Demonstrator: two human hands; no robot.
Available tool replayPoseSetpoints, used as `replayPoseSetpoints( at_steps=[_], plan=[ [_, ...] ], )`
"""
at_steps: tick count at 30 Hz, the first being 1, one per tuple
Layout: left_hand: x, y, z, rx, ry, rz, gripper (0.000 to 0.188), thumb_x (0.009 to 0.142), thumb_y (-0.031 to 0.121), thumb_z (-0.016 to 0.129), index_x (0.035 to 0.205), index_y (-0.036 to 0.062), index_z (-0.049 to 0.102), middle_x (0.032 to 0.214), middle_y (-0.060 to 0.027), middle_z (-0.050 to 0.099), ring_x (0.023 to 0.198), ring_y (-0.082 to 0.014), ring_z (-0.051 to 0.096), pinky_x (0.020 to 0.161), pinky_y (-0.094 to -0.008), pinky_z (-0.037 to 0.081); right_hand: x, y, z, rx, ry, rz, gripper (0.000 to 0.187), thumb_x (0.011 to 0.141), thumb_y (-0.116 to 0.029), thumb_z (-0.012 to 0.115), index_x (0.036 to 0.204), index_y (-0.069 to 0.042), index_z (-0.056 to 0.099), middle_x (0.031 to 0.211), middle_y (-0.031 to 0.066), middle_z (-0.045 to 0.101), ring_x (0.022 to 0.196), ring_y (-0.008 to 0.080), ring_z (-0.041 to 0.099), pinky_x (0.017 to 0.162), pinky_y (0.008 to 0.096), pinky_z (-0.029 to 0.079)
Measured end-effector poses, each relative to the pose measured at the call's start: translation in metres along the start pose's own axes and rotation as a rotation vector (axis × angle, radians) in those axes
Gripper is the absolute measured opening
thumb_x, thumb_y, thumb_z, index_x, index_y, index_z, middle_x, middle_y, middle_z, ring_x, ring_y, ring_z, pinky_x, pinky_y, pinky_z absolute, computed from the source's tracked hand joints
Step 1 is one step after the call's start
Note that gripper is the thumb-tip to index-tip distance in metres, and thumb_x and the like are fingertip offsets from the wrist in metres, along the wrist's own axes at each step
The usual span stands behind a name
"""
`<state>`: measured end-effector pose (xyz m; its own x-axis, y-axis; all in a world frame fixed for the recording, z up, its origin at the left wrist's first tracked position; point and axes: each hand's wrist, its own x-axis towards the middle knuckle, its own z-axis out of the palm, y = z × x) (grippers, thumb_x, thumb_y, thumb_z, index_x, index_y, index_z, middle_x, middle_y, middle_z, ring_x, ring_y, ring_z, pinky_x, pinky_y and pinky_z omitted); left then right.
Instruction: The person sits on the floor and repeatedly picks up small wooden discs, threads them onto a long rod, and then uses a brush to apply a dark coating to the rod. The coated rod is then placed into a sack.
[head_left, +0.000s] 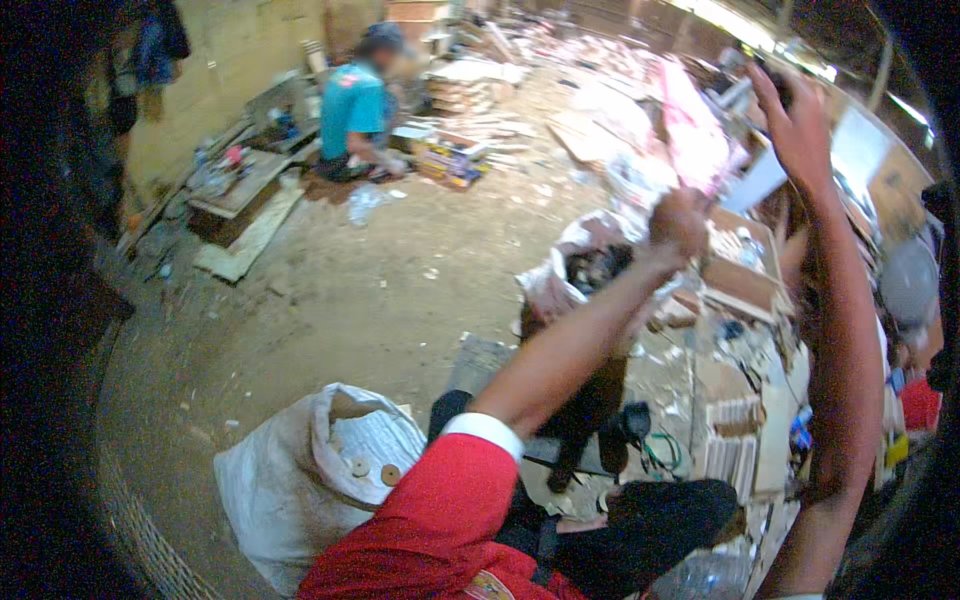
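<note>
My left hand (pixel 680 222) reaches forward in a closed, blurred fist; what it grips, if anything, I cannot make out. Just beyond it rises a pink and white plastic sheet or bag (pixel 690 125), and whether they touch is unclear. Raised higher at the right is my right hand (pixel 798 130), fingers apart, with a dark shape behind them. Below and left of my left hand stands an open white sack (pixel 550 275) with dark contents. A wooden box (pixel 745 290) holding small pale pieces lies to its right.
A large white sack (pixel 270 480) with two small round discs stands at my left. My bent leg (pixel 670 520) is in front. Stacked wooden pieces (pixel 732 455) lie at the right. A person in a teal shirt (pixel 350 110) sits low near the far wall, beside a wooden box-like bench (pixel 240 190).
</note>
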<state>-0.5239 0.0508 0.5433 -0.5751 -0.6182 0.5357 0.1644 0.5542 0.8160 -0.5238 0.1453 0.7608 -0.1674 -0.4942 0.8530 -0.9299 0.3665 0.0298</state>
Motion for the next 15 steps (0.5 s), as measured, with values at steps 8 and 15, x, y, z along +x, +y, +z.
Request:
replayPoseSetpoints(
  at_steps=[8, 15],
  plan=[
    [-0.006, 0.008, -0.011, -0.085, 0.115, -0.056, 0.025, 0.087, 0.026, 0.065, 0.086, 0.0016, 0.073, 0.079, -0.0211, 0.069, 0.077, -0.0392, 0.069, 0.071, -0.0481, 0.053, -0.110, 0.022, 0.088, 0.417, -0.243, 0.289, 0.047, 0.107, -0.036, 0.035, 0.096, 0.004, 0.057, 0.090, 0.0124, 0.061, 0.086, 0.0223, 0.058, 0.082, 0.0333, 0.045],
    [-0.114, -0.138, -0.025, 0.422, -0.262, 0.060, 0.063, 0.080, 0.030, 0.072, 0.131, 0.0006, 0.048, 0.131, -0.0217, 0.051, 0.113, -0.0416, 0.055, 0.091, -0.0490, 0.048, -0.169, 0.062, 0.156, 0.635, 0.099, 0.751, 0.049, 0.105, -0.043, 0.038, 0.083, -0.001, 0.053, 0.074, 0.0052, 0.054, 0.066, 0.0176, 0.052, 0.065, 0.0333, 0.045]
  ],
)
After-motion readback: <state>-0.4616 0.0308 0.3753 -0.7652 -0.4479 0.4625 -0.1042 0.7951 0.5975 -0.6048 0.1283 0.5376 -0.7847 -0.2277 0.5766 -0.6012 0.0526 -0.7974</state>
